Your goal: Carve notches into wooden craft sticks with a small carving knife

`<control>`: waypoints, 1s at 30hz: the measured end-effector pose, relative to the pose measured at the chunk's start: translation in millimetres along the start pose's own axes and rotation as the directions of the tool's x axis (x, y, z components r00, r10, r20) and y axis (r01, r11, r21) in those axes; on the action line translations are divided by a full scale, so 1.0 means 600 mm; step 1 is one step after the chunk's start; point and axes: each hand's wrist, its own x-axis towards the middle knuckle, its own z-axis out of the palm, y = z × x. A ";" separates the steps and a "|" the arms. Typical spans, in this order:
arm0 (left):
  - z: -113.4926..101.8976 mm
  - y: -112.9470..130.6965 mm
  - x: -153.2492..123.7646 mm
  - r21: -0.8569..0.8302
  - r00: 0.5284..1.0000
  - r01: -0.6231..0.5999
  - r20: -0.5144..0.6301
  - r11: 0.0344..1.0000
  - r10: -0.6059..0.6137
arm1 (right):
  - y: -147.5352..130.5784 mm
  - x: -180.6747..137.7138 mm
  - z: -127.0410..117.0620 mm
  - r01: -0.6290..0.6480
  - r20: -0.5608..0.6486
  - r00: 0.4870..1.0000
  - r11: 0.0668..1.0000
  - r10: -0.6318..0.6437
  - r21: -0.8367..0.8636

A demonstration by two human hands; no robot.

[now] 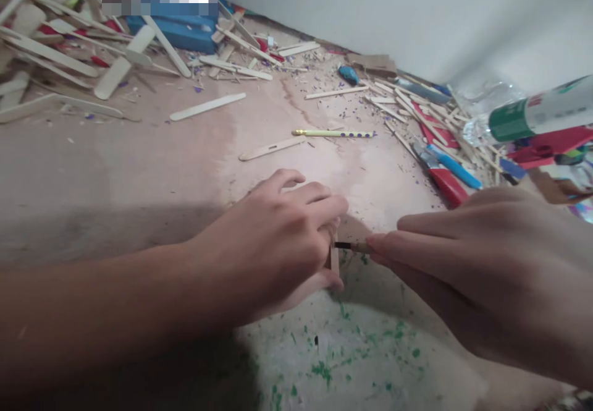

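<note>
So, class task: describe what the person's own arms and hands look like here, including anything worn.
Both are bare: the left hand and right hand show no gloves, rings or watch. The left forearm has no sleeve; the right wrist runs out of frame.

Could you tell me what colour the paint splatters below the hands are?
Green paint splatters, clearest in the head view.

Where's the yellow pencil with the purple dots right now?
In the head view, the yellow pencil lies flat on the floor, centre right, beyond the left hand. A wooden stick lies just near-left of it, and the red and blue tools to its right.
</note>
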 end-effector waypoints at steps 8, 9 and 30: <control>0.000 0.001 0.002 0.037 1.000 -0.014 -0.020 0.999 0.015 | 0.010 0.006 -0.001 0.025 0.023 0.999 0.997 -0.027 0.079; 0.001 0.001 0.002 0.042 0.999 -0.016 -0.029 0.999 0.017 | 0.015 0.003 0.003 0.005 0.011 1.000 0.993 -0.006 0.115; -0.011 -0.020 -0.006 -0.033 0.994 0.000 -0.107 0.999 -0.003 | -0.018 -0.094 0.033 -0.459 -0.226 0.773 0.768 0.593 0.447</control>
